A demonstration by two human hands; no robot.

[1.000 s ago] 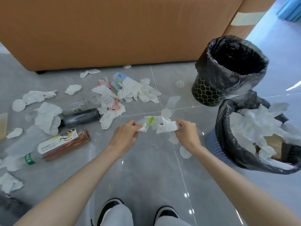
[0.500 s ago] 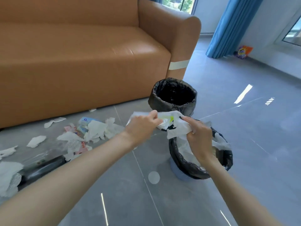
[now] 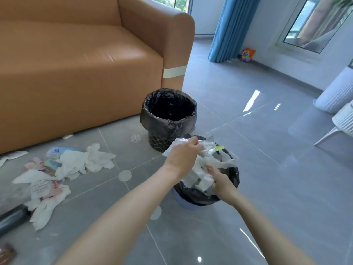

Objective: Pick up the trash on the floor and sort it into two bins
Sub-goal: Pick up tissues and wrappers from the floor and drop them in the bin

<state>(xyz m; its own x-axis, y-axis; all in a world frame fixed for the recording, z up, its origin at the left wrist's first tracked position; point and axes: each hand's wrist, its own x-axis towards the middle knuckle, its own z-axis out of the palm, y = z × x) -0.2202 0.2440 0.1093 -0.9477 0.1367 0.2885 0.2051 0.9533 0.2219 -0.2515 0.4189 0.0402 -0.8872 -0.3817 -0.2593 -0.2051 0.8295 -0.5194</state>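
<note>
Now both hands are low over the near bin (image 3: 191, 194); half a second ago they were higher, sharing one bundle. That bundle is split. The right hand (image 3: 221, 183) is down at the bin mouth on the tissue wad (image 3: 204, 181), which lies among the tissues already inside. Its fingers look stretched over the wad, but I can't tell if it has let go or is still grasping.

The left hand (image 3: 182, 156) pinches the clear wrapper (image 3: 207, 145) above the near bin's far rim, just near of the far bin (image 3: 168, 121). The wrapper's long axis runs left-right, about level, with the green-tipped end pointing right.

Judgement: the tissue is sorted or nearly so, and the wrapper probably goes in the far bin. More tissues (image 3: 86, 159) and a bottle (image 3: 13, 217) remain on the floor (image 3: 248, 188) at left.
</note>
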